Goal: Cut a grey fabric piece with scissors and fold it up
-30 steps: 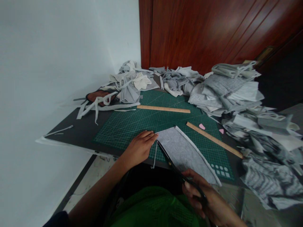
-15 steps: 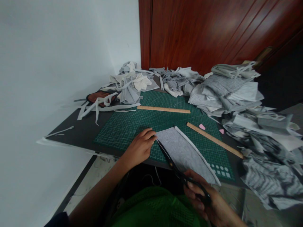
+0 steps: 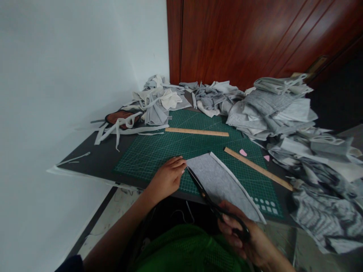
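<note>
A grey piece of fabric [image 3: 217, 181] with a pale folded strip along its far edge lies on the green cutting mat [image 3: 147, 151], its near end hanging past the table edge. My left hand [image 3: 168, 175] pinches the fabric's left corner between thumb and fingers. In my right hand [image 3: 236, 230] is a pair of black scissors [image 3: 208, 200], fingers wrapped round the handles. The blades run along the fabric's near-left edge, their tips close to my left fingertips. How far apart the blades stand is hard to see.
One wooden ruler [image 3: 198, 132] lies across the mat's far part, another wooden ruler [image 3: 258, 168] slants at the right. Two pink chalk-like pieces [image 3: 243, 152] sit beyond it. Heaped grey fabric [image 3: 272, 105] lines the right; scraps and pale strips [image 3: 155, 102] lie back left against the wall.
My right hand and the scissors have shifted slightly left along the fabric's edge. My left hand still pinches the corner. The whole view has moved a little.
</note>
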Demonstrator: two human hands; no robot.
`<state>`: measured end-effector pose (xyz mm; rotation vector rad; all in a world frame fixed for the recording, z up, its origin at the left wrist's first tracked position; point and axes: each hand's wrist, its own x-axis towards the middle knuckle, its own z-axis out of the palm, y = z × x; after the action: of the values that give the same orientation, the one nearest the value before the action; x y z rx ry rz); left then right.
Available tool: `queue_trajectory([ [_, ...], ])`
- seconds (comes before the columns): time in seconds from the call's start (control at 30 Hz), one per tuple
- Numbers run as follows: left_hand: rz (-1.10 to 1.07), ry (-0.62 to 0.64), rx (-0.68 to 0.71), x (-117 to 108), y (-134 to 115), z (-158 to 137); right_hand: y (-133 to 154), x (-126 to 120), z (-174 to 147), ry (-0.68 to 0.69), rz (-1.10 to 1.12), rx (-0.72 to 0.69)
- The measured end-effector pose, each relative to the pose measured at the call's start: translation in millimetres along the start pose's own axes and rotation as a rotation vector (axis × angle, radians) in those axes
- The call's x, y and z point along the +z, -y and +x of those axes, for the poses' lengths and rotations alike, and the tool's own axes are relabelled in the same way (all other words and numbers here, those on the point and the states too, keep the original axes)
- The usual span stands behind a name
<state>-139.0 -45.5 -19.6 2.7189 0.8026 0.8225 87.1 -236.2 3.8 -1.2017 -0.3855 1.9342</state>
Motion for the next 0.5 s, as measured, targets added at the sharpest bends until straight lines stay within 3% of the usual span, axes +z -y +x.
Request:
queue_trajectory([
  [0.3,0.006,0.013,-0.004,-1.6,-1.2,-0.7,4.3,-1.6,-0.4,-0.049,0.171,0.063],
  [0.5,-0.008,0.021,-0.004,-0.8,0.5,-1.7,8.7,-5.6,0.4,-0.053,0.141,0.063],
])
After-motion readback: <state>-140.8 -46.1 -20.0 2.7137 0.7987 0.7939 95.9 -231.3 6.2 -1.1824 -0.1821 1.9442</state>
